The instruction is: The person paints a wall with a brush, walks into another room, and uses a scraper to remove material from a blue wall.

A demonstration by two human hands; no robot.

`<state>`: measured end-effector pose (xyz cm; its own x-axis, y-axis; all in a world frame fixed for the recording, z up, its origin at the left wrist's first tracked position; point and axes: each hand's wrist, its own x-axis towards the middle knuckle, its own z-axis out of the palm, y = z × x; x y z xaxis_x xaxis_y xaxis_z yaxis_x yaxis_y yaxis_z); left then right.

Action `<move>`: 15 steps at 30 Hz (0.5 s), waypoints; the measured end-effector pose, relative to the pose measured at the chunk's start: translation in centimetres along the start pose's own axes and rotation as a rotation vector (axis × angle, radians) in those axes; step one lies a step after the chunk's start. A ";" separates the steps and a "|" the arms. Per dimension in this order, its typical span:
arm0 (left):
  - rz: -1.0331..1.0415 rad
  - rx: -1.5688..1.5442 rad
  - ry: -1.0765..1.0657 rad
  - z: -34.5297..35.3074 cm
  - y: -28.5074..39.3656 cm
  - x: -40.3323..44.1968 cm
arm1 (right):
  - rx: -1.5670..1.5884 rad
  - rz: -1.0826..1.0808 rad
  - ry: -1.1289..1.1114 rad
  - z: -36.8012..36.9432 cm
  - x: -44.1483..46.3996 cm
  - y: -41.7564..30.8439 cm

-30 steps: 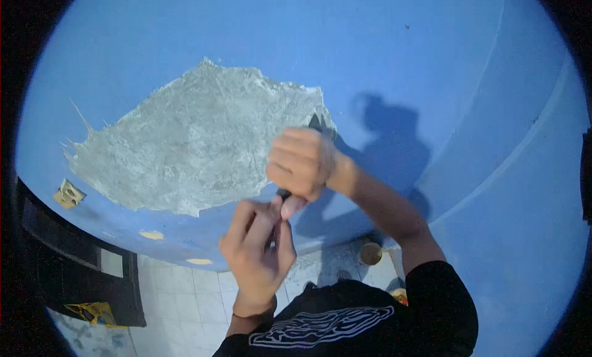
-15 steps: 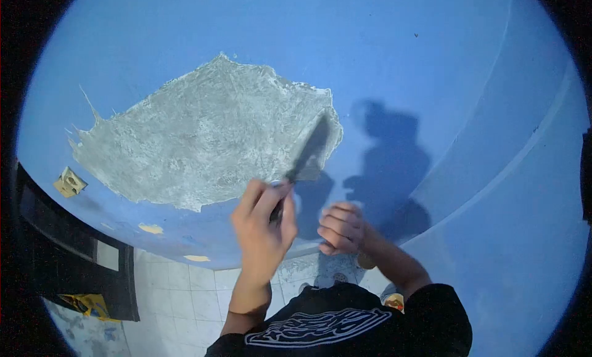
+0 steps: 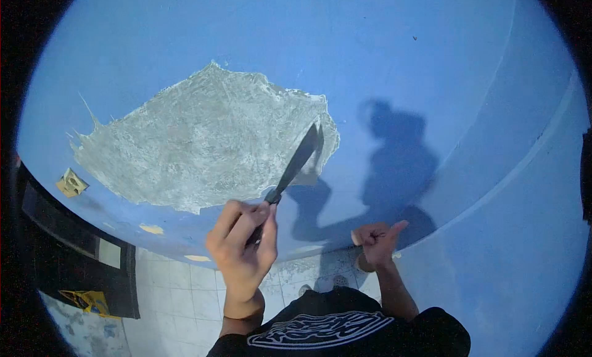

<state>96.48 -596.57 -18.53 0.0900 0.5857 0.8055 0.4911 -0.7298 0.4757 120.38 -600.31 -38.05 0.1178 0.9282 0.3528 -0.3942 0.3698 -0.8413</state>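
Observation:
My left hand (image 3: 243, 246) is closed round the handle of a putty knife (image 3: 297, 161), its dark blade angled up and to the right. The blade's tip overlaps the right part of a rough grey bare patch (image 3: 197, 141) on the blue wall; I cannot tell whether it touches. Lower right of the knife is my right hand (image 3: 376, 241), held apart from the wall tool. Its fingers are curled in and the thumb sticks out to the right, with nothing visible in the grip.
Blue painted wall (image 3: 370, 49) surrounds the patch, with a cardboard-coloured wall box (image 3: 72, 182) at left. Small pale chips (image 3: 151, 229) mark the wall lower down. White floor tiles (image 3: 179, 289) lie below, beside a dark frame (image 3: 80, 252) and yellow packaging (image 3: 89, 301).
My left hand has moved left and down with the putty knife. My right hand has shifted right and slightly down, turning over so its thumb now sticks out.

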 end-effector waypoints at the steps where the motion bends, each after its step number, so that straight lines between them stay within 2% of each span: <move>1: 0.002 0.003 0.004 0.1 0.0 0.1 | 0.039 -0.031 -0.046 -0.2 0.8 -0.7; 3: 0.064 0.007 -0.036 0.8 0.1 0.4 | 0.203 0.054 -0.031 0.4 1.0 -2.9; 6: -0.029 -0.014 -0.095 2.9 1.0 -0.1 | 0.288 0.096 0.085 1.4 1.4 -4.6; 8: -0.034 -0.064 -0.101 2.1 1.0 -0.7 | 0.310 0.048 0.021 0.2 1.3 -4.0; 10: 0.094 -0.029 0.044 0.9 0.4 -0.8 | 0.320 0.005 -0.043 -0.1 1.3 -4.2; 12: 0.104 0.016 -0.003 1.7 0.2 0.3 | 0.463 0.000 0.166 0.4 1.3 -4.9; 15: 0.022 0.018 -0.051 3.4 0.2 0.2 | 0.386 -0.011 0.209 0.0 1.7 -5.9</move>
<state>99.56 -595.40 -19.46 0.1446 0.5869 0.7966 0.5036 -0.7367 0.4513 122.92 -600.92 -32.55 0.2897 0.9273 0.2370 -0.6991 0.3741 -0.6094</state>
